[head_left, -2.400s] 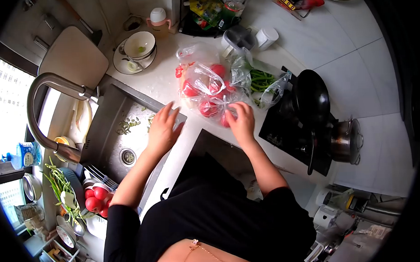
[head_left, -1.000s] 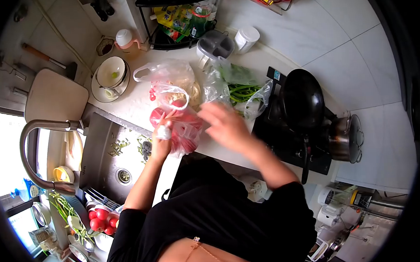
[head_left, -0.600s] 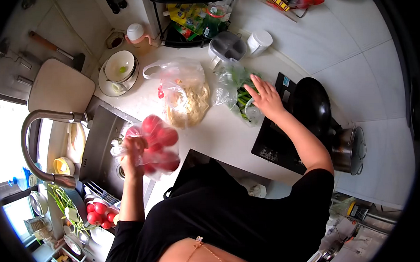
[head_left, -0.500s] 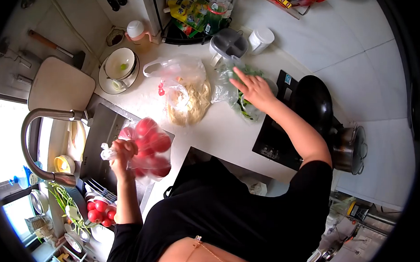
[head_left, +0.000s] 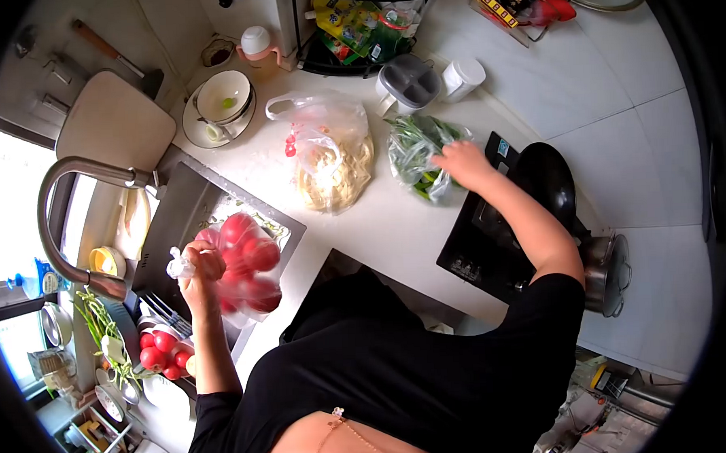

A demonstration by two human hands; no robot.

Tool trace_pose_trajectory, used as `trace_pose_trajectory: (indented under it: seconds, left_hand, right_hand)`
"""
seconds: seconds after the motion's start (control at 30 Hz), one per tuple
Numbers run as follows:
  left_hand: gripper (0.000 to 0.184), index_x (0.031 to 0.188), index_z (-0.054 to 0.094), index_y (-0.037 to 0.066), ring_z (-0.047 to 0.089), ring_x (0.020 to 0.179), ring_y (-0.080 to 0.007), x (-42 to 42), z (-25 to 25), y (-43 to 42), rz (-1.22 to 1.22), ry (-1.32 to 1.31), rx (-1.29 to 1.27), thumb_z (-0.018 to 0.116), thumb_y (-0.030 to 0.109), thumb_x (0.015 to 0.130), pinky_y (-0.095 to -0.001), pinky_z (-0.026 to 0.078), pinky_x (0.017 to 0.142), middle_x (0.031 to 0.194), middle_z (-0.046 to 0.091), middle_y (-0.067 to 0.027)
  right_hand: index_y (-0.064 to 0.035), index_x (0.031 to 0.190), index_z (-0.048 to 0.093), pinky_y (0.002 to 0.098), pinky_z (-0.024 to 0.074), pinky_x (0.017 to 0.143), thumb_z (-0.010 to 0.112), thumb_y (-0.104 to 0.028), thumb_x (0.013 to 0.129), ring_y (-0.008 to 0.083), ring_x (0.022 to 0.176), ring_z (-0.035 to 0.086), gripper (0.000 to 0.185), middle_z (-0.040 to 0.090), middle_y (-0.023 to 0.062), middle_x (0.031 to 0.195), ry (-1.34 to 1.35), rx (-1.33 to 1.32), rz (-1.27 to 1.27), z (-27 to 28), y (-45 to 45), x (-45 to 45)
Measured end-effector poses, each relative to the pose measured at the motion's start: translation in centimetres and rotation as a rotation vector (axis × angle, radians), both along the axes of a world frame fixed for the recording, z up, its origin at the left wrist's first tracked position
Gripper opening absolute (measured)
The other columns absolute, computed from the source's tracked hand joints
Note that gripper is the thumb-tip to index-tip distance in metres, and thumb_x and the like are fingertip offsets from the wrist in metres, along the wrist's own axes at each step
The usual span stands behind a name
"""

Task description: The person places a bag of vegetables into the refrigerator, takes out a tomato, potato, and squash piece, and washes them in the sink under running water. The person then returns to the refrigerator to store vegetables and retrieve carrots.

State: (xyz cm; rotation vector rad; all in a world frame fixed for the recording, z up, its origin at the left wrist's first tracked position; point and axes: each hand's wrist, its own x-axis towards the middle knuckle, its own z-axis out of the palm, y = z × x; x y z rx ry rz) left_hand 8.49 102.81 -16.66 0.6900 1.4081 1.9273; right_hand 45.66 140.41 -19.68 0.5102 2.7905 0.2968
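My left hand is closed round the gathered neck of a clear plastic bag of tomatoes, held up over the sink's near right corner. The round red tomatoes show through the plastic. On the counter, a clear bag of green vegetables lies beside the hob. My right hand has its fingers curled together on the right side of that bag, pinching the plastic; the fingertips are partly hidden. Left of it sits a plastic bag of pale, dough-like food.
The sink has an arched tap, with loose tomatoes near its front. Stacked bowls stand at the back left. A divided seasoning box and white canister stand behind. To the right are a black wok and steel pot.
My right hand has gone from spread fingers above the vegetable bag to curled fingers at its right side. The tomato bag stays in my left hand, and the view has shifted slightly.
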Motion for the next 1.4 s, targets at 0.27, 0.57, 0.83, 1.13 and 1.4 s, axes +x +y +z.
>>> trace_pose_trajectory:
  seconds: [0.27, 0.57, 0.83, 1.13, 1.4]
  left_hand:
    - [0.071, 0.128, 0.039, -0.002, 0.044, 0.061, -0.0078, 2.2, 2.8, -1.3, -0.157, 0.419, -0.270, 0.068, 0.037, 0.076, -0.0215, 0.035, 0.057, 0.069, 0.047, 0.0007]
    - [0.102, 0.144, 0.011, 0.003, 0.050, 0.114, -0.0271, 12.3, 5.6, -2.6, -0.489, 0.905, 0.031, 0.074, 0.004, 0.064, -0.0329, 0.040, 0.094, 0.128, 0.047, -0.0241]
    - [0.021, 0.095, 0.057, 0.000, 0.059, 0.085, -0.0301, 19.5, 2.2, -13.2, -0.844, 0.914, 0.227, 0.059, 0.008, 0.077, -0.0394, 0.046, 0.069, 0.090, 0.060, -0.0169]
    - [0.012, 0.089, 0.061, -0.001, 0.047, 0.066, -0.0081, 31.6, 3.3, -23.0, -1.498, 0.539, 0.076, 0.054, 0.007, 0.083, -0.0251, 0.039, 0.057, 0.075, 0.056, 0.0015]
    - [0.023, 0.092, 0.064, -0.003, 0.052, 0.070, -0.0103, 42.9, 6.6, -35.8, -1.611, 0.746, 0.332, 0.056, 0.018, 0.087, -0.0298, 0.045, 0.061, 0.077, 0.063, -0.0049]
  right_hand:
    - [-0.0102, 0.080, 0.064, 0.0379, 0.0467, 0.067, 0.061, -0.004, 0.070, 0.0255, 0.079, 0.056, 0.012, 0.055, 0.0045, 0.078, 0.583, -0.224, -0.082, 14.8, -7.5, -2.8]
    - [-0.0069, 0.092, 0.063, 0.0362, 0.0500, 0.071, 0.063, -0.003, 0.066, 0.0262, 0.083, 0.058, 0.026, 0.059, 0.0083, 0.087, 0.988, -0.238, 0.133, 16.1, -33.5, -8.4]
    - [-0.0052, 0.091, 0.060, 0.0363, 0.0490, 0.083, 0.059, -0.004, 0.075, 0.0262, 0.098, 0.057, 0.016, 0.058, 0.0088, 0.101, 1.162, -0.135, -0.389, 12.1, -53.4, -2.6]
    - [-0.0027, 0.115, 0.051, 0.0345, 0.0425, 0.091, 0.063, -0.009, 0.080, 0.0255, 0.105, 0.053, 0.037, 0.054, 0.0141, 0.109, 1.493, 0.169, -1.286, 7.4, -77.9, 15.7]
    - [-0.0072, 0.089, 0.056, 0.0276, 0.0463, 0.066, 0.058, -0.020, 0.084, 0.0137, 0.075, 0.053, 0.014, 0.053, 0.0034, 0.075, 2.851, 1.409, -2.063, -6.3, -124.0, 37.7]
